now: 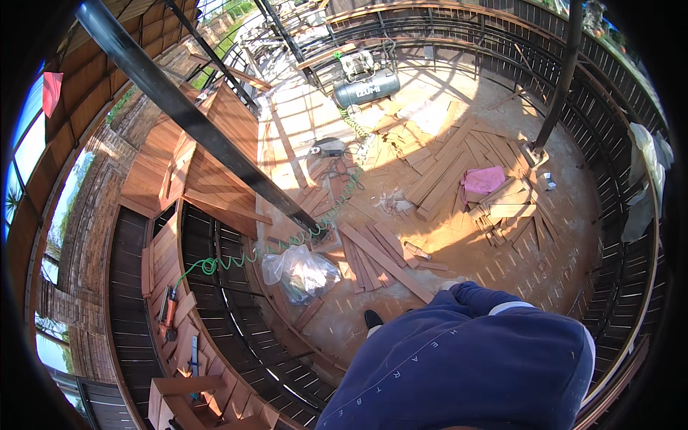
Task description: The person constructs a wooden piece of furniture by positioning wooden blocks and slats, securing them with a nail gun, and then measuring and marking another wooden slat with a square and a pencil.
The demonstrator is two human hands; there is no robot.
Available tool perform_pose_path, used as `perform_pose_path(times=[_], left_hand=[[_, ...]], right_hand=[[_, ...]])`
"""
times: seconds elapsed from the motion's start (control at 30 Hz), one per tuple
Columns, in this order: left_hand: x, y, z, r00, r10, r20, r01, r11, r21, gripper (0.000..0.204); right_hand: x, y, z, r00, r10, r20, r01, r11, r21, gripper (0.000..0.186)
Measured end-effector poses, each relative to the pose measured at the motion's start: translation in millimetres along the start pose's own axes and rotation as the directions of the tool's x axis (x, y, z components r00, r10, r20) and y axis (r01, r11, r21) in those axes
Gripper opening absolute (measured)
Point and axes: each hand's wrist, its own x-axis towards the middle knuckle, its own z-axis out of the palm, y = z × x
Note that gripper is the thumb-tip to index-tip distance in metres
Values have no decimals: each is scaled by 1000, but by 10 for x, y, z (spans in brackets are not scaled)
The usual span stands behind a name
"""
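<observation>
At the lower right, bent over the floor: one person in a navy sweatshirt (466, 365) with pale lettering; a dark shoe (372, 317) shows beside it.

Hands: one, seemingly the right hand (448, 284), a small pale patch at the sleeve's end; its grip cannot be told. Left hand: out of view, grip unknown.

Nearest item: one long plank (387, 261), reddish brown, lying aslant over several narrower boards (358, 261), its near end just beside that hand; whether they touch is unclear.

Floor, middle: a clear plastic bag (301, 274), crumpled, left of the boards; a small slim object (417, 250), kind unclear, to their right.

Floor, farther: a broad spread of loose planks (441, 175); a pink cloth (484, 180) draped at its right side; an air compressor (367, 87) with dark tank, near the far wall.

Left: a curved bench (163, 251) of reddish boards, bearing an orange-and-grey tool (169, 315) and a blue straight-edged tool (194, 355). A green coiled hose (287, 242) runs to the orange one, passing the foot of a leaning-looking dark post (208, 136).
</observation>
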Motion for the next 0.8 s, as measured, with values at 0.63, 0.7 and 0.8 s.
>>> perform_pose_path(times=[0.63,0.7,0.8], left_hand=[[43,-796,-108,979,-203,7,202,977,72,53],[48,-776,-105,980,-200,13,198,976,87,52],[11,-807,-93,983,-186,5,185,979,81,53]], right_hand=[[279,291,119,998,53,37,-52,998,-24,49],[292,232,82,998,41,45,-39,998,-39,49],[273,137,24,998,26,57,-23,998,-59,49]])
